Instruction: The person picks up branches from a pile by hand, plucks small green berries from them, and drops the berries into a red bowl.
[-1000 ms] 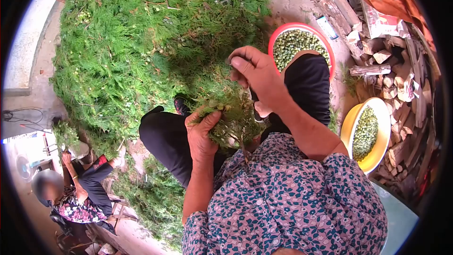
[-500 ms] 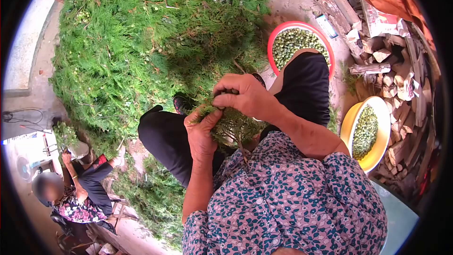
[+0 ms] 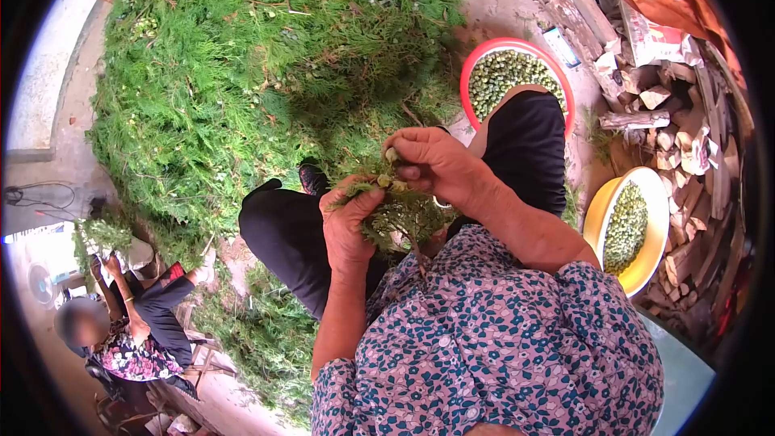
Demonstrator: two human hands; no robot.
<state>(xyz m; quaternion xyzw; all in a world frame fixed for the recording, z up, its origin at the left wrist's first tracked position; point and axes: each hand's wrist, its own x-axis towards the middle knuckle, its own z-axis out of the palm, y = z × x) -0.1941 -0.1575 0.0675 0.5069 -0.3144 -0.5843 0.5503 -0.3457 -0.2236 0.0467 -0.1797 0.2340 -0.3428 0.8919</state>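
Observation:
A leafy green conifer sprig (image 3: 404,224) hangs above my lap, its bare stem pointing back toward my shirt. My left hand (image 3: 349,222) is closed on the sprig's foliage, thumb pressed over it. Just to the right, my right hand (image 3: 440,163) pinches a small round green cone (image 3: 392,155) between thumb and fingertips. Another pale green cone or two (image 3: 383,181) shows on the sprig between the hands.
A large heap of green branches (image 3: 202,97) covers the ground ahead. On the right stand a red-rimmed basin (image 3: 570,105) and a yellow basin (image 3: 596,230), both holding green cones. Split firewood (image 3: 686,145) is stacked far right. Another person (image 3: 149,327) sits at lower left holding a branch.
My right hand has opened away from the left and shifted slightly right, and a cone now shows in its fingertips. My left hand stays on the sprig. The other person's branch has moved.

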